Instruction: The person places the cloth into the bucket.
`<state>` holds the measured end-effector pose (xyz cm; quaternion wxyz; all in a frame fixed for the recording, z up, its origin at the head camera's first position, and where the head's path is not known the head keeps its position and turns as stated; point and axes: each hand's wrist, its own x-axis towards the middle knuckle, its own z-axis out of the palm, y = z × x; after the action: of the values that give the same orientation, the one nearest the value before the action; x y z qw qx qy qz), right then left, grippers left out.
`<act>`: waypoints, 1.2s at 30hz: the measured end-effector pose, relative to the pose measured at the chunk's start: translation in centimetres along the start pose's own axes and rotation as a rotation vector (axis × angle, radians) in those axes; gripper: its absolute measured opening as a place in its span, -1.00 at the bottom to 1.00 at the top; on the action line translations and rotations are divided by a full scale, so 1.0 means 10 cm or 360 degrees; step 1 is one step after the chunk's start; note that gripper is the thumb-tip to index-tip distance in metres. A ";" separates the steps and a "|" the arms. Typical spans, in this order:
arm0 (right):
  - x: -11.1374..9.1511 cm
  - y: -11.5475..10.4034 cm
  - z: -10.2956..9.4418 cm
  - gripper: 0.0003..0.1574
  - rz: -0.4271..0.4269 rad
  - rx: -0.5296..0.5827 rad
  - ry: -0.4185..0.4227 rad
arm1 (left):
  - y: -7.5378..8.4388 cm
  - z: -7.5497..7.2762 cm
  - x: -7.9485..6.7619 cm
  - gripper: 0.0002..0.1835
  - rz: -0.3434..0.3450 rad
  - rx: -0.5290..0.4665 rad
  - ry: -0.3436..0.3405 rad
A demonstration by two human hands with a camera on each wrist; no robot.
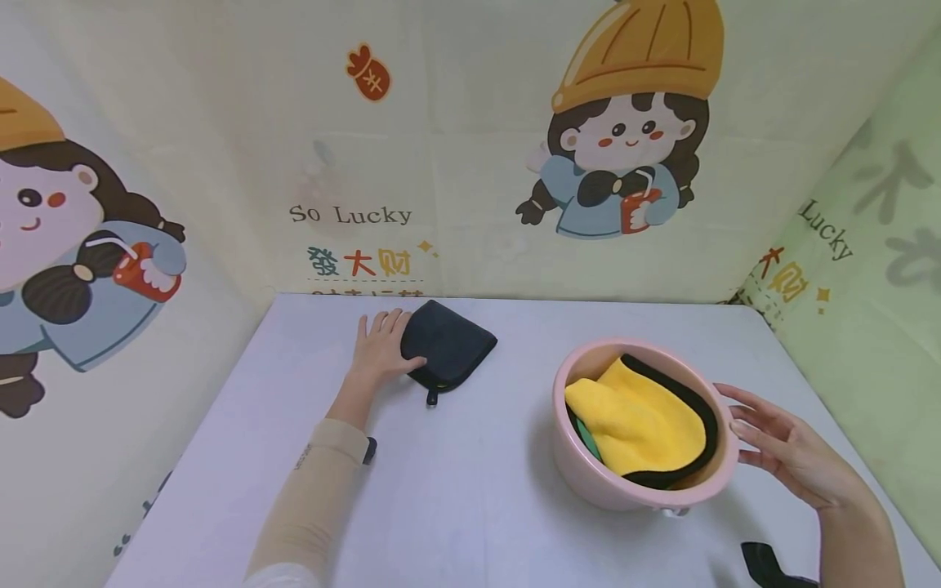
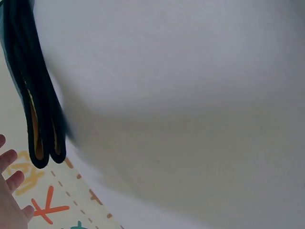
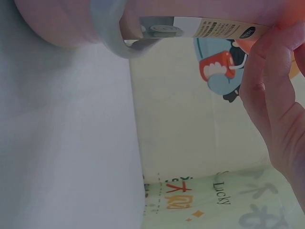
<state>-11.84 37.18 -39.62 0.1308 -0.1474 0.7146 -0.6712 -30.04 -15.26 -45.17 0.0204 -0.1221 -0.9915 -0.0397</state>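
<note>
On the table's left half lies a dark folded cloth (image 1: 446, 343) with a small black loop at its near corner. The left wrist view shows the cloth (image 2: 35, 86) edge-on, with yellow between its folds. My left hand (image 1: 381, 353) is at its left side, fingers spread and the thumb over its edge. A pink bucket (image 1: 599, 474) stands to the right. Inside is a yellow cloth (image 1: 647, 416) with black edging and a bit of green. My right hand (image 1: 797, 445) touches the bucket's right side near the rim with loosely bent fingers (image 3: 259, 90).
The white table (image 1: 470, 506) meets printed fabric walls (image 1: 470, 147) at the back and sides. A pale handle (image 3: 108, 24) and a paper label (image 3: 226, 29) show on the bucket's outside. A black strap (image 1: 768, 563) is by the right wrist.
</note>
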 end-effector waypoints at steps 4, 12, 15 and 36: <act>0.00 -0.02 0.01 -0.36 0.0012 -0.0047 0.0014 | -0.02 0.03 0.00 0.02 -0.0006 0.0027 -0.0106; 0.00 -0.01 0.01 -0.36 -0.0001 -0.0029 -0.0003 | -0.02 0.12 0.00 0.04 -0.0023 0.0001 -0.0288; 0.00 -0.01 0.01 -0.35 0.0003 -0.0028 -0.0003 | -0.01 0.13 0.00 0.03 -0.0029 -0.0012 -0.0328; -0.01 -0.02 0.01 -0.36 0.0013 -0.0051 0.0020 | 0.04 0.24 0.01 -0.09 0.0086 -0.0001 -0.0243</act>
<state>-11.74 37.12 -39.40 0.1269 -0.1423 0.7267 -0.6600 -30.16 -14.66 -47.52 -0.0544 -0.1515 -0.9865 -0.0302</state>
